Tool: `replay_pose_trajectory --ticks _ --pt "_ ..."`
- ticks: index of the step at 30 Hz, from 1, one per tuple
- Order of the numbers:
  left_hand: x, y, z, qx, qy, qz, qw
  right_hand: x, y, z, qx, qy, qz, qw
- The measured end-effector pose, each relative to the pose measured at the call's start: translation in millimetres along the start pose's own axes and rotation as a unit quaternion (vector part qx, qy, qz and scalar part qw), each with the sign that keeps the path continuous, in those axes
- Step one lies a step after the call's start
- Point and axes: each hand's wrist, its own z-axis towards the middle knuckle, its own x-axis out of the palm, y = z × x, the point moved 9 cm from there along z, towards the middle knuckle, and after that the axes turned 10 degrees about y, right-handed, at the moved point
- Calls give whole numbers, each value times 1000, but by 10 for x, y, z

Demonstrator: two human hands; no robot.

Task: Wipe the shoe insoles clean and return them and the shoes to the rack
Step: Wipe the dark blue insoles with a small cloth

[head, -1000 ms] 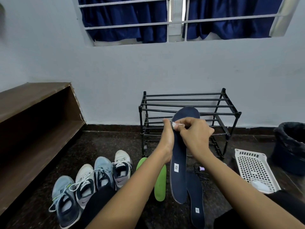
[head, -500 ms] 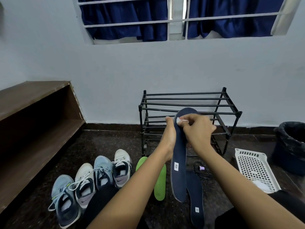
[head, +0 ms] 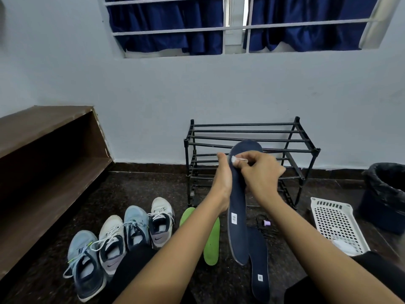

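A black rack (head: pixel 252 139) stands by the wall. A navy insole (head: pixel 238 216) is held upright before it, hiding part of its bars. Four shoes (head: pixel 122 238) stand left of the rack. A green insole (head: pixel 211 244) and a second navy insole (head: pixel 259 266) lie before it, with a white basket (head: pixel 337 227) and a dark bin (head: pixel 385 194) to its right. The left hand (head: pixel 222 181) grips the raised insole's edge. The right hand (head: pixel 260 172) pinches a small white wipe (head: pixel 234 159) against its top.
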Motion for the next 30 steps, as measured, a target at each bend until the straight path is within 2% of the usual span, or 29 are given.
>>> replay_pose_trajectory --ticks 5,8,12,17,24,30 --pt "185 122 51 -2 37 -12 999 -189 -112 151 35 -44 -23 998" --pt "89 125 69 -14 23 -28 999 -87 12 74 7 -22 -14 1000" --pt "-108 16 47 -18 3 10 1000 102 212 -137 -29 18 -22 999" --pt "-249 -79 35 -36 -11 17 999 183 280 -281 -34 59 4 998" --pt "-140 59 56 -31 10 -5 999 60 272 -167 -45 22 -149 988" --pt "-55 14 50 32 -30 4 999 -91 5 103 14 -26 -177 984"
